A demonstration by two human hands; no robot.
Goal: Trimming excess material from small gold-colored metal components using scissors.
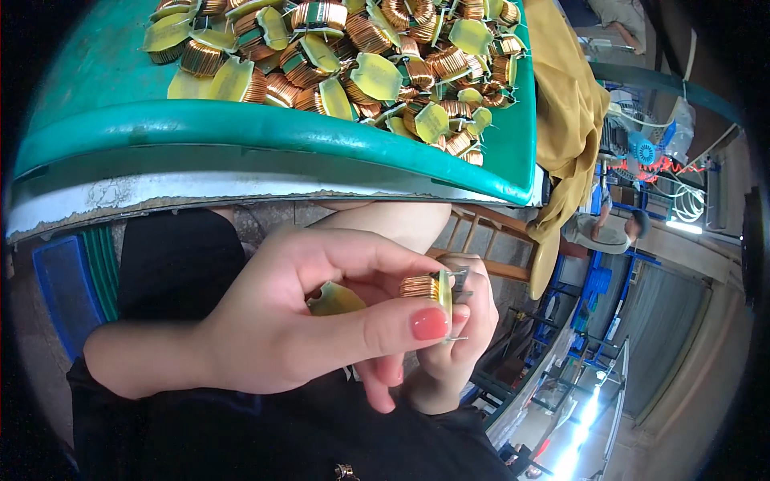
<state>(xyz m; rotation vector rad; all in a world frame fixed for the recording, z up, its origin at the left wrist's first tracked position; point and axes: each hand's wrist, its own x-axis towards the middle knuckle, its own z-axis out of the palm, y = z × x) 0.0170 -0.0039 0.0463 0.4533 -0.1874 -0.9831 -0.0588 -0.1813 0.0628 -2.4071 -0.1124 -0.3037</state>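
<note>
Copper-wound coil (419, 286) with yellow end plate is held in front of the lap, below the tray, pinched between thumb and fingers of the left hand (265, 321); plate is turned toward the right hand (479, 321). Right-hand fingers are curled close by the plate; whether the small grey metal piece (460, 282) there is gripped cannot be told. Second yellow plate (335, 299) is partly hidden inside the left hand. Beyond, similar coils (377, 78) are heaped in a green tray (241, 124), with tan cloth (565, 112) draped beside its right edge.
</note>
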